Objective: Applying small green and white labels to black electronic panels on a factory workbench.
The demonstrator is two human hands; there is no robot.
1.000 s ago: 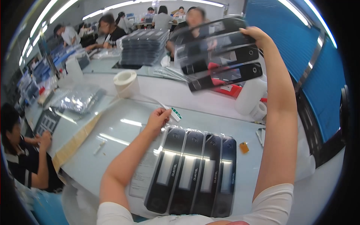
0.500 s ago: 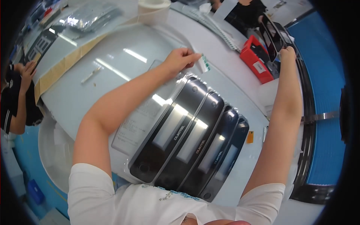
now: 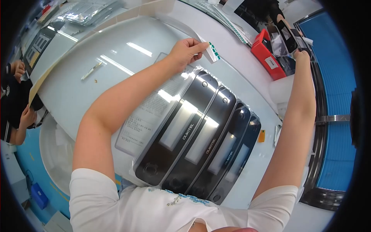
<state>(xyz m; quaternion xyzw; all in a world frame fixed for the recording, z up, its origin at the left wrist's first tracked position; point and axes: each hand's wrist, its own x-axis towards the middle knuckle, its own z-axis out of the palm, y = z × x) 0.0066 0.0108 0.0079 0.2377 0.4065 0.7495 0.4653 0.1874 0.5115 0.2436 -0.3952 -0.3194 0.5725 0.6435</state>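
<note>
Pinched between the thumb and fingers of my left hand (image 3: 188, 54) is a small white strip with green tabs along its edge (image 3: 213, 52). Just below that hand, several long black glossy panels (image 3: 176, 129), each with a pale window and a round mark at its ends, lie side by side and slanting on the table. Far to the right, my right hand (image 3: 302, 53) is closed at the lower end of a dark rectangular panel (image 3: 286, 36), held upright beside the red bin. Its fingertips are partly hidden.
A red bin (image 3: 266, 58) holds dark and clear pieces. A pen (image 3: 91, 71) lies on the left of the table (image 3: 77, 104); an orange tag (image 3: 262, 136) lies right. A printed sheet (image 3: 133, 127) sits beside the panels. Other people's hands (image 3: 17, 70) show at left and top right.
My left hand has moved slightly up with the strip, which now tilts more toward the right. The upright panel and my right hand have shifted a little right. The person at left has lowered a hand.
</note>
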